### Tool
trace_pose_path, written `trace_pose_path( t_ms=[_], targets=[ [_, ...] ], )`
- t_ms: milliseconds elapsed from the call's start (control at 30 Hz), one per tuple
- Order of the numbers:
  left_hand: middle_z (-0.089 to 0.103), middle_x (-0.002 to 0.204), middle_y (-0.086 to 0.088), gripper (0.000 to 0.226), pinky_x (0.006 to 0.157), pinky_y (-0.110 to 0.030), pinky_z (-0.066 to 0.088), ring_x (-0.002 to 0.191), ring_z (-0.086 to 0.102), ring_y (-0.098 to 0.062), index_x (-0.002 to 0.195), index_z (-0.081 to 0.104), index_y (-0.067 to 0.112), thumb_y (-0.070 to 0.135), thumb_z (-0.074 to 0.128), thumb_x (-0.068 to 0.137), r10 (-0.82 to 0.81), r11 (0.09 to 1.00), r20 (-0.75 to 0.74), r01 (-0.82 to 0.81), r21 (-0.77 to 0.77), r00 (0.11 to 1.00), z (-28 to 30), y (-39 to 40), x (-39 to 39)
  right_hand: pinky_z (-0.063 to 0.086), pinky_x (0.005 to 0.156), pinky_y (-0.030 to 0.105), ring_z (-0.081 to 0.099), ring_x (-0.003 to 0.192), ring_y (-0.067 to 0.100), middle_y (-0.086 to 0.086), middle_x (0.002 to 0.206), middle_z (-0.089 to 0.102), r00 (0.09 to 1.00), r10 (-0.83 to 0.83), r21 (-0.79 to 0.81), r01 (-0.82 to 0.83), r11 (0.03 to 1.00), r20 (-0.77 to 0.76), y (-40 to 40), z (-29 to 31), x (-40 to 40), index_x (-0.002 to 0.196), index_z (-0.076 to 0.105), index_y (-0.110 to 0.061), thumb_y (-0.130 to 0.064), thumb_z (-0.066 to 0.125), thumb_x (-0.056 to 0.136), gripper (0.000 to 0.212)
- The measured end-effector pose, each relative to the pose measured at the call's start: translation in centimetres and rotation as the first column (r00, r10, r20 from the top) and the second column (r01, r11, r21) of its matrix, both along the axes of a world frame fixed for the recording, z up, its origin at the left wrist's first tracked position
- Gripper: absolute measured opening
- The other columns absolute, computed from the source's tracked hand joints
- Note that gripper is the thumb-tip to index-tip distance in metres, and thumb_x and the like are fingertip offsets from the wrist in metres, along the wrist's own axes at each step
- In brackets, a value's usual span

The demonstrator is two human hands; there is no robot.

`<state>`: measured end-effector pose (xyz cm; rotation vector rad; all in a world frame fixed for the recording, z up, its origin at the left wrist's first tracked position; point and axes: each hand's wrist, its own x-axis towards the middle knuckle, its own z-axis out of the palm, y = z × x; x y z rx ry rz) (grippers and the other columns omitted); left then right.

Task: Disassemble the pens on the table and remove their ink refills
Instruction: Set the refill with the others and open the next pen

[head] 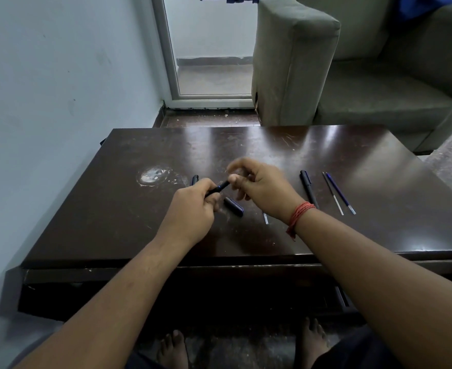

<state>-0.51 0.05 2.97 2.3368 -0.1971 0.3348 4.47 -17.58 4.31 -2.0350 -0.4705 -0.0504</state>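
Observation:
My left hand (193, 206) is closed around a dark pen barrel (219, 188) held above the brown table (129, 209). My right hand (259, 189) pinches the barrel's upper end with thumb and fingers; motion blurs the fingers. Just below the hands a dark pen cap (234, 206) lies on the table. Another dark pen piece (195, 179) pokes out behind my left hand. To the right lie a whole black pen (309, 188) and two thin refills (339, 193). A pale refill tip (265, 218) shows under my right wrist.
A grey sofa (352, 75) stands beyond the table's far edge on the right. A pale wall runs along the left, with a glass door at the back. A whitish scuff (153, 176) marks the tabletop. My bare feet show below the near edge.

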Motion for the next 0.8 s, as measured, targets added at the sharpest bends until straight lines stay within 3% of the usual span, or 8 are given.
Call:
trace_pose_path(
  t_ms=[100, 167, 267, 433, 500, 600, 700, 800],
  targets=[
    [0.069, 0.068, 0.007, 0.016, 0.058, -0.006, 0.04, 0.072, 0.06, -0.001, 0.084, 0.061, 0.018, 0.01, 0.055, 0.097, 0.062, 0.997, -0.036, -0.063, -0.034, 0.997, -0.1, 0.6, 0.3, 0.049, 0.062, 0.023, 0.063, 0.072, 0.018, 0.003, 0.083, 0.061, 0.99, -0.127, -0.077, 0.131, 0.988, 0.055, -0.3, -1.0, 1.0, 0.108, 0.056, -0.02, -0.032, 0.066, 0.091, 0.023],
    [0.069, 0.069, 0.008, 0.016, 0.056, -0.009, 0.041, 0.069, 0.06, -0.004, 0.084, 0.06, 0.018, 0.012, 0.054, 0.098, 0.079, 0.996, -0.049, -0.081, -0.04, 0.996, -0.2, 0.8, 0.3, 0.044, 0.065, 0.025, 0.057, 0.078, 0.015, -0.004, 0.085, 0.059, 0.983, -0.122, -0.339, 0.164, 0.926, 0.139, -0.6, -1.8, 1.2, 0.102, 0.057, -0.021, -0.041, 0.067, 0.088, 0.026],
    [0.069, 0.07, 0.008, 0.017, 0.054, -0.011, 0.041, 0.066, 0.058, -0.005, 0.084, 0.059, 0.02, 0.014, 0.053, 0.098, 0.086, 0.995, -0.051, -0.088, -0.038, 0.995, -0.3, 0.7, 0.4, 0.045, 0.078, 0.031, 0.051, 0.093, 0.019, -0.002, 0.097, 0.059, 0.978, 0.066, -0.666, 0.085, 0.741, 0.198, -0.6, -3.3, 0.8, 0.1, 0.06, -0.02, -0.048, 0.065, 0.086, 0.032],
    [0.068, 0.074, 0.008, 0.017, 0.053, -0.012, 0.042, 0.061, 0.056, 0.002, 0.087, 0.06, 0.02, 0.016, 0.051, 0.101, 0.079, 0.997, -0.065, -0.08, -0.005, 0.995, -0.4, 0.7, 0.3, 0.047, 0.08, 0.037, 0.052, 0.096, 0.025, 0.002, 0.101, 0.06, 0.954, 0.156, -0.762, 0.1, 0.639, 0.256, -0.5, -3.2, 0.6, 0.096, 0.058, -0.018, -0.036, 0.062, 0.091, 0.019],
    [0.068, 0.073, 0.008, 0.018, 0.048, -0.014, 0.038, 0.057, 0.054, 0.003, 0.087, 0.06, 0.021, 0.017, 0.05, 0.101, 0.084, 0.996, -0.073, -0.084, 0.008, 0.994, -0.4, 0.8, 0.4, 0.045, 0.069, 0.034, 0.057, 0.087, 0.027, 0.005, 0.096, 0.063, 0.983, 0.037, -0.681, 0.096, 0.726, 0.178, -0.7, -2.3, 1.0, 0.094, 0.054, -0.018, -0.029, 0.059, 0.094, 0.013],
    [0.067, 0.072, 0.008, 0.02, 0.048, -0.013, 0.038, 0.056, 0.054, 0.006, 0.085, 0.06, 0.022, 0.016, 0.05, 0.101, 0.072, 0.997, -0.08, -0.071, 0.014, 0.994, -0.5, 0.7, 0.3, 0.053, 0.06, 0.034, 0.064, 0.073, 0.022, 0.002, 0.084, 0.065, 0.99, -0.136, -0.339, 0.135, 0.931, 0.021, -1.7, -1.0, 1.5, 0.093, 0.058, -0.019, -0.018, 0.055, 0.097, 0.005],
    [0.066, 0.072, 0.008, 0.023, 0.053, -0.007, 0.04, 0.058, 0.054, 0.008, 0.083, 0.058, 0.024, 0.015, 0.049, 0.102, 0.053, 0.999, -0.083, -0.053, 0.004, 0.995, -0.5, 0.4, 0.1, 0.05, 0.055, 0.021, 0.061, 0.058, 0.005, -0.004, 0.07, 0.063, 0.987, -0.16, -0.084, 0.159, 0.984, 0.002, -2.8, -0.1, 1.3, 0.093, 0.063, -0.023, -0.013, 0.051, 0.099, 0.016],
    [0.066, 0.072, 0.007, 0.026, 0.053, -0.006, 0.04, 0.058, 0.054, 0.009, 0.081, 0.056, 0.027, 0.014, 0.048, 0.102, 0.031, 1.0, -0.086, -0.031, 0.0, 0.996, -0.5, 0.2, 0.0, 0.052, 0.058, 0.022, 0.06, 0.057, 0.003, 0.001, 0.068, 0.063, 0.99, -0.141, 0.022, 0.142, 0.99, -0.019, -3.1, 0.5, 1.1, 0.097, 0.063, -0.02, -0.012, 0.048, 0.101, 0.017]
  ],
)
